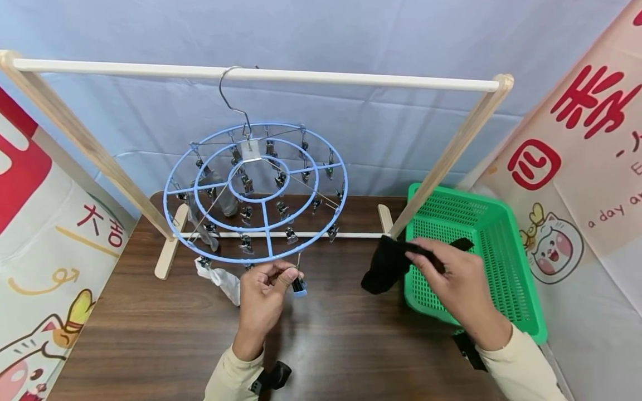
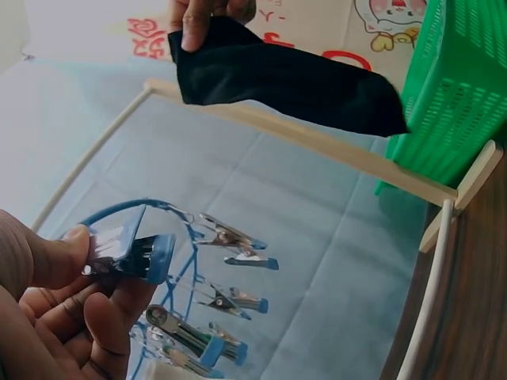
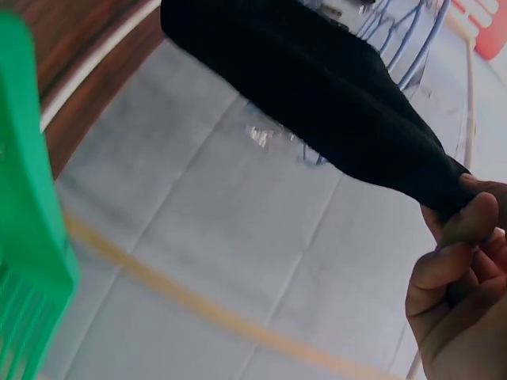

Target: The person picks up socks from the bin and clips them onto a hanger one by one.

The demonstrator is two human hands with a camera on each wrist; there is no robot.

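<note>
My left hand (image 1: 262, 303) pinches a metal clip (image 1: 299, 287) with a blue tip at the near edge of a round blue clip hanger (image 1: 346, 186). In the left wrist view, the blue-edged ends of this clip (image 2: 131, 249) stand apart with no cloth between them. My right hand (image 1: 458, 278) holds a black sock (image 1: 382, 268) by one end between thumb and fingers, right of the hanger and over the basket's left side. The sock's other end points left, away from the fingers. In the right wrist view, the sock (image 3: 317, 95) stretches out from the fingertips.
The hanger hooks over the white rod (image 1: 351, 78) of a wooden stand (image 1: 446, 156). A white sock (image 1: 225, 283) and a grey sock (image 1: 228, 203) hang on its left side. At right stands a green basket (image 1: 516, 239) with black cloth (image 1: 461, 244) in it.
</note>
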